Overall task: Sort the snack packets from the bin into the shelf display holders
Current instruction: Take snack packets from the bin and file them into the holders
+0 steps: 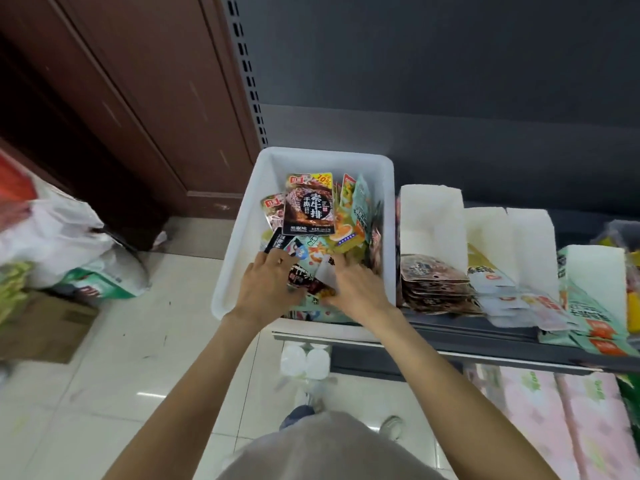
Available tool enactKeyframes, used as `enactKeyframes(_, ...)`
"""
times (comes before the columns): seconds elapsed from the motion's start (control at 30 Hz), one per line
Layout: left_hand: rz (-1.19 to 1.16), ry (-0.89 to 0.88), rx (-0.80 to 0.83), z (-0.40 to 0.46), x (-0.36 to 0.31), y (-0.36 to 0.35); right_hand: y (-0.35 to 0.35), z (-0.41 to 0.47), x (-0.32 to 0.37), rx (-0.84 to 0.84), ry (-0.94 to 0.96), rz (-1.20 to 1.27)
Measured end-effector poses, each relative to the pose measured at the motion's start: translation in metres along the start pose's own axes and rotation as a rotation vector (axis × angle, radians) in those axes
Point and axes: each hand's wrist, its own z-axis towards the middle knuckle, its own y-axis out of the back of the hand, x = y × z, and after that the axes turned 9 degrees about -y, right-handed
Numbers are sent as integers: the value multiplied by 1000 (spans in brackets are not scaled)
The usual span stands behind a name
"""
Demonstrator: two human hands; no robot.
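Observation:
A white plastic bin (239, 220) stands on the left end of the shelf, filled with several mixed snack packets. A black beef-steak packet (308, 206) stands upright at the back, beside green and yellow packets (356, 209). Both hands are down in the near part of the bin. My left hand (268, 284) rests on the pile, fingers spread over a dark packet. My right hand (356, 289) touches a dark packet with a white corner (311, 278) lying between the hands. Whether either hand grips anything is hidden. White display holders (429, 220) stand to the right.
The holders hold a stack of brown packets (433, 282), white packets (502, 299) and green ones (595, 320) hanging over the shelf edge. Pink packs (540, 420) lie on the lower shelf. Bags and a cardboard box (45, 323) sit on the tiled floor at left.

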Motion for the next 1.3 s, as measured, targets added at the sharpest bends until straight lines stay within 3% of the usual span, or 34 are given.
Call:
enactKeyframes(0.13, -19, -1, -75, 2, 3, -4, 7, -8, -4, -96, 60, 95)
enactKeyframes(0.27, -49, -25, -124, 8, 4, -2, 19, -20, -3, -315, 161, -36)
enactKeyframes(0.4, -589, -137, -273, 12, -5, 25, 65, -41, -10, -579, 182, 345)
enactKeyframes(0.5, -958, -146, -170, 12, -27, 51, 86, -45, -29, -430, 95, 784)
enactKeyframes(0.6, -1178, -183, -21, 9, -49, 62, 90, -46, -39, -318, 40, 1031)
enactKeyframes(0.77, -1096, -189, 17, 7, -71, 56, 91, -57, -61, -250, -34, 1162)
enactKeyframes(0.87, -862, -236, -29, 9, -84, 51, 93, -68, -77, -228, -3, 1026)
enactKeyframes(0.97, -435, -430, -285, 12, -111, 50, 94, -81, -96, -391, -28, 995)
enactKeyframes(1.03, -298, -574, -391, 23, -138, 48, 98, -93, -113, -514, -97, 1021)
enactKeyframes(1.13, -333, -706, -417, 56, -183, 44, 108, -117, -146, -719, -139, 834)
enactKeyframes(1.3, -381, -847, -441, 105, -248, 28, 121, -139, -198, -910, -149, 523)
